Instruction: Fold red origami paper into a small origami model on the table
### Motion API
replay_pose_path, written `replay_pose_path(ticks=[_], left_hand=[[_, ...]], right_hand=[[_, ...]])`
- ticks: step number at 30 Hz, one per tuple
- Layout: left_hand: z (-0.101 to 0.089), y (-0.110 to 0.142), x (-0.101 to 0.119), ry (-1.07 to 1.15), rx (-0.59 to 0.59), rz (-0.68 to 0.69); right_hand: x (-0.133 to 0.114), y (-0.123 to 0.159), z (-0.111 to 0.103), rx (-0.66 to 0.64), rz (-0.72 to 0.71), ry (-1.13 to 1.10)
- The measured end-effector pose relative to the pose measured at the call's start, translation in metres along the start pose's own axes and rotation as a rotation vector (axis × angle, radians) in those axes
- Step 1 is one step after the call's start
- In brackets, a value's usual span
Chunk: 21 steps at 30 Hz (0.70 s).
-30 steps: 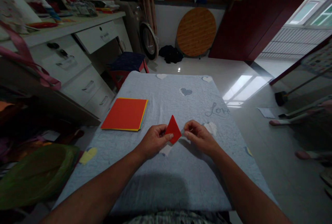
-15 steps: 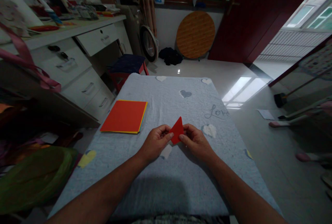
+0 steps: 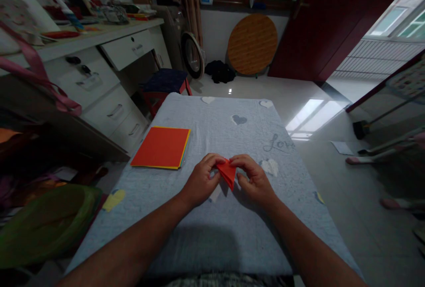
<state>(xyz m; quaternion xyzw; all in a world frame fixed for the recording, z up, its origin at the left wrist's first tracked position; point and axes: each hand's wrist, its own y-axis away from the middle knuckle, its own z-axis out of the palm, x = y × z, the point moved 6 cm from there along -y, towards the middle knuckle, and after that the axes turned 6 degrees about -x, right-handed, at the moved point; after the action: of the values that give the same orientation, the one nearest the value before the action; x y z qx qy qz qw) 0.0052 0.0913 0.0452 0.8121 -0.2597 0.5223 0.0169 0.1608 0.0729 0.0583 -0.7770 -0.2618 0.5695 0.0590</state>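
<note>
Between my two hands is a small piece of folded red paper, its layered point turned down toward me. My left hand grips its left upper edge, fingers curled over the top. On the other side my right hand pinches the upper right corner with its fingertips, the thumb lying lower beside the paper. To the left, a stack of square coloured paper lies flat, red on top with yellow and blue edges showing beneath.
A pale blue cloth with heart patterns covers the table. Left of it stand a white desk with drawers, a stool and a green lined bin. A round wooden board leans against the far wall.
My right hand has come from apart onto the red paper. The paper's point, upward before, now faces down toward me, with its folded layers showing. The paper stack has stayed in place.
</note>
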Motion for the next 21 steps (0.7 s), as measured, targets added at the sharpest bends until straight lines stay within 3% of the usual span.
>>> replay_pose_path(ticks=[8, 14, 21], left_hand=[[0.008, 0.004, 0.004, -0.23, -0.182, 0.071], [0.003, 0.003, 0.005, -0.342, -0.139, 0.022], [-0.002, 0.001, -0.012, -0.534, -0.112, -0.117]], right_hand=[[0.018, 0.001, 0.012, -0.145, 0.052, 0.177], [0.023, 0.003, 0.011, -0.154, 0.067, 0.351], [0.031, -0.004, 0.013, -0.154, 0.179, 0.471]])
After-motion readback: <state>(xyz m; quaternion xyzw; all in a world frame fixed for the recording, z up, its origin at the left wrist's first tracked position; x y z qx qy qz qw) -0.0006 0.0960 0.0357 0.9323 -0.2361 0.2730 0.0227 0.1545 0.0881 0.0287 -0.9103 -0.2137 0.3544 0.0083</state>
